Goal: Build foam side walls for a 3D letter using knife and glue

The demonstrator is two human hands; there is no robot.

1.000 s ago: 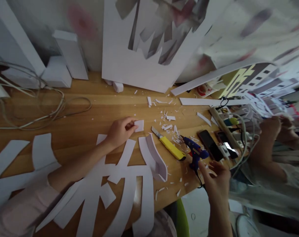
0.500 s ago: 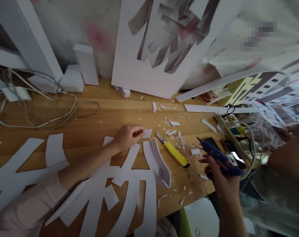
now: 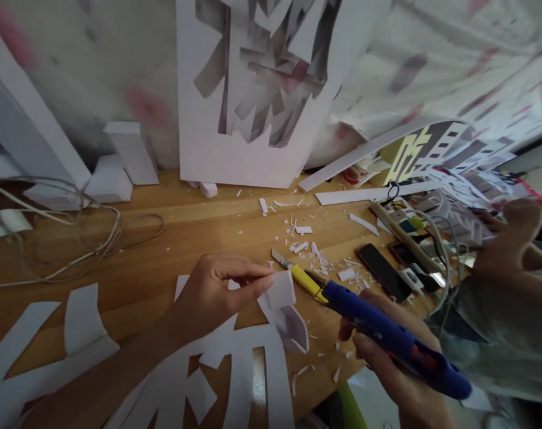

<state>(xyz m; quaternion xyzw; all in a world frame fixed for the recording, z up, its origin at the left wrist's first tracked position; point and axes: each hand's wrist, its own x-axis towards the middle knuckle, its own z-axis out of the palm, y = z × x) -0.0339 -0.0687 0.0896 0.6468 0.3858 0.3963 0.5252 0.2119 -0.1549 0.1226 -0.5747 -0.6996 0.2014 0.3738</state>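
Note:
Between thumb and fingers, my left hand [image 3: 228, 289] pinches a small white foam board piece [image 3: 282, 290]. My right hand [image 3: 398, 339] is wrapped round a blue hot glue gun [image 3: 382, 325], whose nozzle points left toward that piece with a gap between them. Partly behind the nozzle lies a yellow utility knife [image 3: 307, 282], its blade out, on the wooden table. Below my left hand spreads a large white cut-out character [image 3: 246, 339], with a curved strip [image 3: 293, 330] standing up along its right part.
White scraps [image 3: 318, 256] litter the table [image 3: 199, 226]. A phone [image 3: 384, 272] and a power strip [image 3: 400, 229] with cables lie at right, near another person's arm [image 3: 505, 250]. Loose cables [image 3: 105, 238] lie at left. A cut-out white board [image 3: 239, 164] leans on the wall.
My left hand has raised the small piece toward me. My right hand has brought the glue gun left and nearer to it. The view has shifted to the right.

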